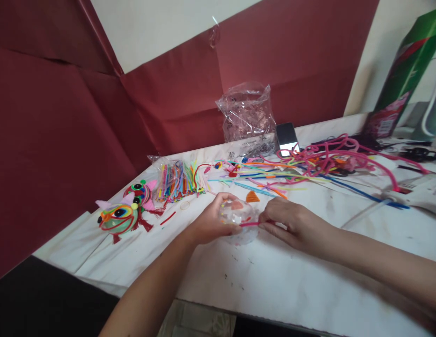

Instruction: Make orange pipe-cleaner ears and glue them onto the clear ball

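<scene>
My left hand (212, 222) is closed around a clear, rounded plastic piece (240, 236) that carries small coloured bits. Across its near side runs a pink pipe cleaner (250, 224), its left end under my left thumb. The fingers of my right hand (286, 222) pinch that pipe cleaner's right end. Just behind the clear piece lies an orange felt piece (253, 196). To the left sit two decorated animal heads, one pale green (124, 224) with pink ears and red tassels, the other striped red (144, 193), partly hidden behind it.
A bag of many-coloured pipe cleaners (179, 182) lies behind my left hand. Loose pipe cleaners and a pink tangle (344, 152) spread over the back right. A clear plastic bag (247, 114), a black box (287, 138) and a green carton (402, 75) stand at the rear.
</scene>
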Available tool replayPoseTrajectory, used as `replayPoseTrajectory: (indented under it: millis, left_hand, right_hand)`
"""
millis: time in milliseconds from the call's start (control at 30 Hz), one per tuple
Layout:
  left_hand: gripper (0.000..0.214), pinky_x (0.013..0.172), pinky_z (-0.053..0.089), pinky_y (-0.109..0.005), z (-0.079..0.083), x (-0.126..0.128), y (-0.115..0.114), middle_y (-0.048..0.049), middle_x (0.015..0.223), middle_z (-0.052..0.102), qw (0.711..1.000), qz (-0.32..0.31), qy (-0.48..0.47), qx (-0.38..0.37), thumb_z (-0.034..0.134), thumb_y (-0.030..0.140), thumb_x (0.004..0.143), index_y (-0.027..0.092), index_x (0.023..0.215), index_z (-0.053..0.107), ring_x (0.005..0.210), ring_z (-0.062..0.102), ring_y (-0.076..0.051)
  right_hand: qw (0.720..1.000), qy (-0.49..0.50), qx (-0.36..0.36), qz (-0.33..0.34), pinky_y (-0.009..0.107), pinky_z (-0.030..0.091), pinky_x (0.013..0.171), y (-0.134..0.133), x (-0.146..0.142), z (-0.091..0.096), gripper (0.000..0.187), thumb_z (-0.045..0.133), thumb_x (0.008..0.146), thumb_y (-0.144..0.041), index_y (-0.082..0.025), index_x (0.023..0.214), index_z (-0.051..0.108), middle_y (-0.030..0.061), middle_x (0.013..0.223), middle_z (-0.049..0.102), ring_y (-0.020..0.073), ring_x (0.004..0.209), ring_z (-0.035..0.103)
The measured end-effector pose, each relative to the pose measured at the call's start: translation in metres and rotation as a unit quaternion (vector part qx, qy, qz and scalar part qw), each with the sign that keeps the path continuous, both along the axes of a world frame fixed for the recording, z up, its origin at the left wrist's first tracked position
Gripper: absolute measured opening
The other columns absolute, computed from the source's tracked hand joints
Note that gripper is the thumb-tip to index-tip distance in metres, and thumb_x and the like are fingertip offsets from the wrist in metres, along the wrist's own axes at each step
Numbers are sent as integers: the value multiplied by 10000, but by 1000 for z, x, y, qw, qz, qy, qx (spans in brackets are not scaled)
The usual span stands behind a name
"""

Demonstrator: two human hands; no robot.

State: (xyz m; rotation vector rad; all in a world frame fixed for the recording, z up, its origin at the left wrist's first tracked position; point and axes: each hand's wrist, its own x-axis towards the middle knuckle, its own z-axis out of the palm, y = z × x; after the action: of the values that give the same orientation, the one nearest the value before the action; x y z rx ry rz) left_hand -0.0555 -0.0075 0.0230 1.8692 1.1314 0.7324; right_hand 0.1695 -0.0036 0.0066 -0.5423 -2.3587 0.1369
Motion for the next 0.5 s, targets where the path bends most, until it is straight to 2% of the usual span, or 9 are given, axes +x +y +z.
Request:
replayPoseTrajectory:
  millis: [300,500]
  left_hand:
    - [613,698,403,-269,-4,0,3,-29,1027,541,999,1,-43,-25,705,245,600,227,1133,403,896,525,-200]
    - [586,680,399,-262,-10,-3,6,-16,975,547,997,25,-68,-31,709,279,592,229,1105,429,840,529,-179]
  right_hand:
    - [995,-6,91,-49,310,392,639,8,7,5,178,423,887,-208,-176,797,574,59,692,612,169,668,524]
    - [995,-9,80,-55,342,419,657,14,9,6,150,430,871,-185,-182,810,567,73,727,628,191,708,550]
